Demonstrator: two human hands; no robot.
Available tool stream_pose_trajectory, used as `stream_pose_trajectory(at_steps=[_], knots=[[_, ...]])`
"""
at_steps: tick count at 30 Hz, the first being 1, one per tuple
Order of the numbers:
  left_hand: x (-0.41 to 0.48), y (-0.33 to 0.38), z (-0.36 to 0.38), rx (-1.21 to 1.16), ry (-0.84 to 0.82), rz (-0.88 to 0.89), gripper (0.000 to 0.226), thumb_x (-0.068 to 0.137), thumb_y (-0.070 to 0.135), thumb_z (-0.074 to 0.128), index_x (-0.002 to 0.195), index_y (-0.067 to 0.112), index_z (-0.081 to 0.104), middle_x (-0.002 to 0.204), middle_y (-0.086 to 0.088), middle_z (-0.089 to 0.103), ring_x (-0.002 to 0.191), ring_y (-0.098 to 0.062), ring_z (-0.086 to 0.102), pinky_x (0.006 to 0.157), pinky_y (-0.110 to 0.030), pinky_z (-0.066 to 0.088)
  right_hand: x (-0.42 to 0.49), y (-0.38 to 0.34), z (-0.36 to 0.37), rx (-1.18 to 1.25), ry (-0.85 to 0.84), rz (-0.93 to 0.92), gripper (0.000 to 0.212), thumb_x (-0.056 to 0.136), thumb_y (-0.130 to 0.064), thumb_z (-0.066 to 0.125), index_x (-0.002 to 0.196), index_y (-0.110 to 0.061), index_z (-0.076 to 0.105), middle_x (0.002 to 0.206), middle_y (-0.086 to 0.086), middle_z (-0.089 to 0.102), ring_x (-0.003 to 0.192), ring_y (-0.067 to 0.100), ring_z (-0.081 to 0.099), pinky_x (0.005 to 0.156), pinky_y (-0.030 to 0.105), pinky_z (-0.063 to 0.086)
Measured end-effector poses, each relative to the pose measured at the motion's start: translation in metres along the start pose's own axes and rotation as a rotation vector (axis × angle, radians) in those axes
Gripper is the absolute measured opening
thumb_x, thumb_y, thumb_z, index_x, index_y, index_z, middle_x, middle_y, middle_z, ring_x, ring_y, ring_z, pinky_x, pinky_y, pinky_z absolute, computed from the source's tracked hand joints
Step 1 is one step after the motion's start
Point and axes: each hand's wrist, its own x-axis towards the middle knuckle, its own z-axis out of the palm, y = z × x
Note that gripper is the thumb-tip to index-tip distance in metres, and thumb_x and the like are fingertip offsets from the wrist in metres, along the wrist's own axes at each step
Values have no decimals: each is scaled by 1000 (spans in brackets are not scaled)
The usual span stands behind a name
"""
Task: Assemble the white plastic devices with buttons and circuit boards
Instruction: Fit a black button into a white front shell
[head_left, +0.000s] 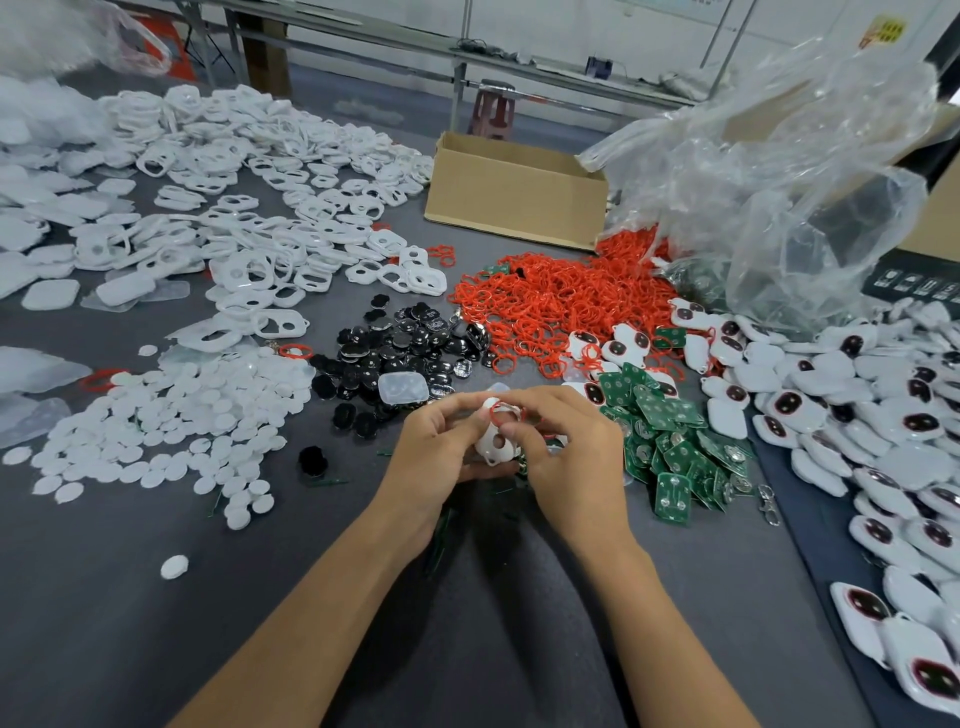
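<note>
A white plastic shell (493, 441) with two openings is held above the grey table between both hands. My left hand (434, 457) grips its left side. My right hand (563, 447) pinches its right side and presses a thin red ring (501, 413) against the shell's upper opening. Just right of my hands lies a heap of green circuit boards (675, 441). Black round buttons (405, 348) are piled beyond my hands, and a mound of red rings (550, 301) lies farther back.
White shells (249, 208) cover the far left, white discs (171, 415) the near left. Assembled white devices (857, 415) fill the right side. A cardboard box (514, 192) and a clear plastic bag (779, 182) stand at the back.
</note>
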Motion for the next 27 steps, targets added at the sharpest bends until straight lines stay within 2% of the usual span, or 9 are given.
stream_pose_trajectory(at_steps=[5,9,12,16,22,27], knots=[[1,3,-2,-111,-54,-50,20,95,5,49,104,1,67,87,-11,73,72,-18,69,64,-35,61,1,0,2,100,-6,68,31,73,7,70,93,-16,76,90,-12,65,76,5,61,72,14,47],[0,2,-2,-210,-112,-65,24,96,8,48,94,1,70,88,-14,73,74,-21,70,67,-38,61,3,2,-1,177,-10,104,33,71,9,70,92,-16,76,93,-12,67,79,6,63,74,18,50],[0,1,-2,-201,-115,-52,26,93,13,51,85,6,75,89,-15,73,75,-21,70,65,-36,60,3,2,-1,178,-23,98,36,71,9,70,91,-19,76,94,-10,68,79,4,63,74,16,48],[0,-1,-4,-182,-111,-33,22,84,20,58,89,5,74,91,-16,72,79,-22,69,66,-36,60,2,5,-1,278,-28,108,39,70,11,71,90,-22,74,93,-10,69,79,3,63,74,17,48],[-1,-1,-6,-210,-148,-44,22,77,20,63,87,8,77,82,-12,73,75,-19,70,63,-34,59,3,9,-2,585,-72,208,39,70,18,68,88,-15,75,102,10,69,92,12,67,78,21,49],[-2,2,-8,-228,-165,-83,23,75,16,63,89,1,73,81,-14,72,72,-22,70,62,-35,59,2,14,-2,716,-111,247,36,69,19,67,95,-6,73,108,14,68,106,30,64,88,37,53]])
